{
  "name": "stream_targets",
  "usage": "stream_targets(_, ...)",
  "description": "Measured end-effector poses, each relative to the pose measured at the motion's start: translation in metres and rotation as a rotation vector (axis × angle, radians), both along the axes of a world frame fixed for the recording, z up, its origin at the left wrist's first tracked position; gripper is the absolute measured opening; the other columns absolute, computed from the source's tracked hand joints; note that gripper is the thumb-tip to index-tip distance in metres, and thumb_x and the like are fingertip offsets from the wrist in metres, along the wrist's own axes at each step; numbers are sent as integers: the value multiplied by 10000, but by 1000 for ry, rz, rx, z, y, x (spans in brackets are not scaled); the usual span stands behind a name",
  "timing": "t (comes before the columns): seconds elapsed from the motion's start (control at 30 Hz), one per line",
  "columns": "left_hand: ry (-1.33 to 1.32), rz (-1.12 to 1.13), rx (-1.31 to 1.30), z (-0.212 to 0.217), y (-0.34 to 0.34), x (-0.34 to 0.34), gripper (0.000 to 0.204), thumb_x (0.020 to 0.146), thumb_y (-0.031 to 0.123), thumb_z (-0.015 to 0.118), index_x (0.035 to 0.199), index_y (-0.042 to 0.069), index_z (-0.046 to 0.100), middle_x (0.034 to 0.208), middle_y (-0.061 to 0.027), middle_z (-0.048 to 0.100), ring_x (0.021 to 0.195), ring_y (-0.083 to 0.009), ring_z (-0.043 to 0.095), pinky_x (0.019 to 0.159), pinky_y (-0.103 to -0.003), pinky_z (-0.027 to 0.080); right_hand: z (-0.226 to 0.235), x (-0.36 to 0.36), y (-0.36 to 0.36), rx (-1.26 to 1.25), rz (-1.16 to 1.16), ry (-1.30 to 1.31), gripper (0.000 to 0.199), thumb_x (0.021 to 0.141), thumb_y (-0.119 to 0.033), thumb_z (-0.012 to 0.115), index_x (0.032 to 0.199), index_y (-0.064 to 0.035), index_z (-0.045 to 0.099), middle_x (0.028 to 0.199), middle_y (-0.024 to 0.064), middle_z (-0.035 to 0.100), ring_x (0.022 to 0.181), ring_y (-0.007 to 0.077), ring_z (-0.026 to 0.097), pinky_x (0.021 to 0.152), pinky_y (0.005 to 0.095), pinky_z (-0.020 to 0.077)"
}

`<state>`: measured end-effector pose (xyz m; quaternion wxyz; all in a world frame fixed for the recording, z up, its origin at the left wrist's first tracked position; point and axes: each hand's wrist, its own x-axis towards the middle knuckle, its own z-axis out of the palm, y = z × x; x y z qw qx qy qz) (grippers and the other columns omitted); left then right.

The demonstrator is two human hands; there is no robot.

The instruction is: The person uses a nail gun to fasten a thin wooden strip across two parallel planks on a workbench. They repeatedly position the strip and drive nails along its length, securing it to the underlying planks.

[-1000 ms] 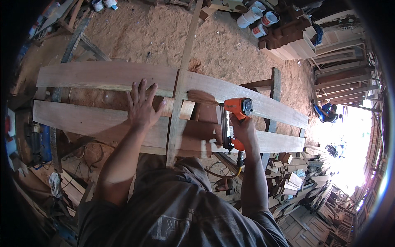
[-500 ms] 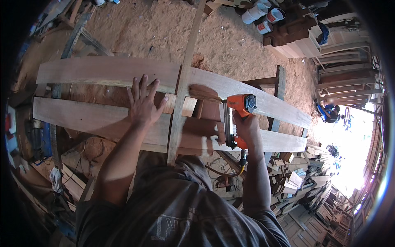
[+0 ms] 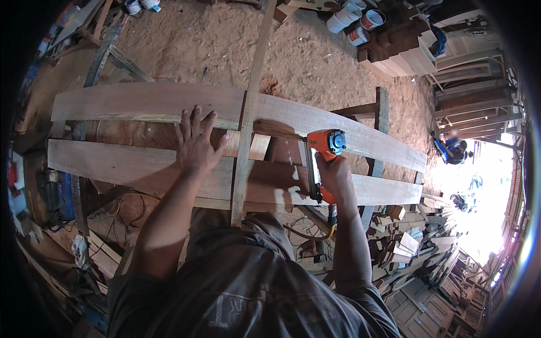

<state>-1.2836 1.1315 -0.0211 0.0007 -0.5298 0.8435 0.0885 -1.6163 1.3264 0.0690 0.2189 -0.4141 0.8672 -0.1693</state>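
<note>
My right hand (image 3: 336, 176) grips an orange and black nail gun (image 3: 322, 142), with a yellowish air hose (image 3: 315, 236) hanging from its handle. The gun's nose is beside the inner edge of the far wooden board (image 3: 152, 102); whether it touches the wood I cannot tell. A near wooden board (image 3: 118, 160) runs roughly parallel to the far one. Fingers spread, my left hand (image 3: 197, 145) rests over the gap between the two boards, left of a long narrow wooden strip (image 3: 244, 151) that crosses both. A short light wood piece (image 3: 260, 146) shows between the boards, right of the strip.
Trestle supports (image 3: 383, 107) stand under the boards' ends. White buckets (image 3: 344, 18) and stacked timber (image 3: 394, 59) stand at the far right. Wood offcuts (image 3: 403, 245) lie piled at the near right. A person (image 3: 452, 151) sits in the distance by the bright opening.
The nail gun and my right hand have shifted slightly left. My left hand stays spread at the same place on the boards. The whole view has moved a little.
</note>
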Motion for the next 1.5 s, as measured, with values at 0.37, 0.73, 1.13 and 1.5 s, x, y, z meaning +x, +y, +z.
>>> stream_targets(0.37,-30,-2,18,3,0,3,787,1095,664,578,1758,283,394,1869,-152,222,1741,-429,104,1377,-717,109,6,7,-3,81,-45,-29,364,1062,-374,753,1164,-27,791,828,256,763,838,456,794,733,540,576)
stream_targets(0.73,7,10,60,3,0,-1,785,1086,665,578,1762,313,388,1889,-117,193,1753,-412,63,1397,-679,54,14,-30,26,15,-300,-286,349,1066,-360,766,1032,-16,813,664,86,697,588,185,699,577,403,543)
stream_targets(1.13,13,4,48,4,3,2,772,1107,645,566,1761,284,370,1876,-138,205,1747,-411,79,1401,-664,56,-10,-25,-7,-146,-139,-148,367,1048,-410,760,1091,-51,819,790,223,765,809,434,797,775,522,599)
stream_targets(1.5,-10,26,62,9,4,0,787,1103,658,563,1770,296,357,1878,-129,198,1748,-400,83,1400,-676,73,-3,-35,-27,62,-155,-170,413,1046,-414,765,1149,-18,820,780,228,764,781,353,811,733,485,602)
